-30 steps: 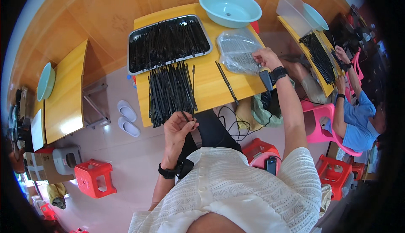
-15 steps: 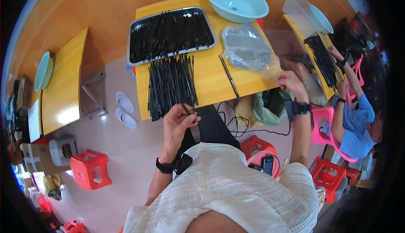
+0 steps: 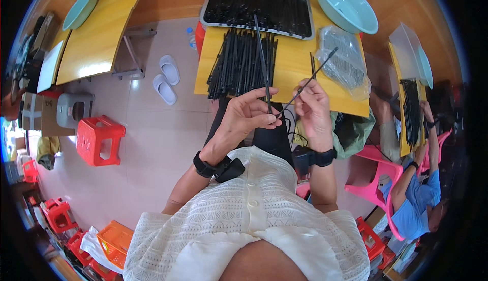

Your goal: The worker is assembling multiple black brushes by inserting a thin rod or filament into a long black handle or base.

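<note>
My left hand (image 3: 239,118) pinches a thin black stick (image 3: 261,57) near its lower end; the stick points up toward the tray. In my right hand (image 3: 313,109) is a second black stick (image 3: 321,68), gripped between thumb and fingers and slanting up to the right. The sticks' lower ends come together at my left fingertips; whether they are joined I cannot tell. Beyond my left hand a thick pile of black sticks (image 3: 239,65) lies on the yellow table (image 3: 295,70). Another dark stick (image 3: 312,63) lies beyond my right hand, partly hidden.
A metal tray (image 3: 284,33) full of black sticks is at the back, beside a light-blue basin (image 3: 351,6). A clear plastic bag of grey contents (image 3: 343,60) lies at the right. A green bag (image 3: 351,136) hangs below the edge. A co-worker in blue (image 3: 414,204) sits far right.
My right hand has come left from the table's edge and now holds a stick. My left hand has drawn back from the pile with a stick. The view has shifted.
</note>
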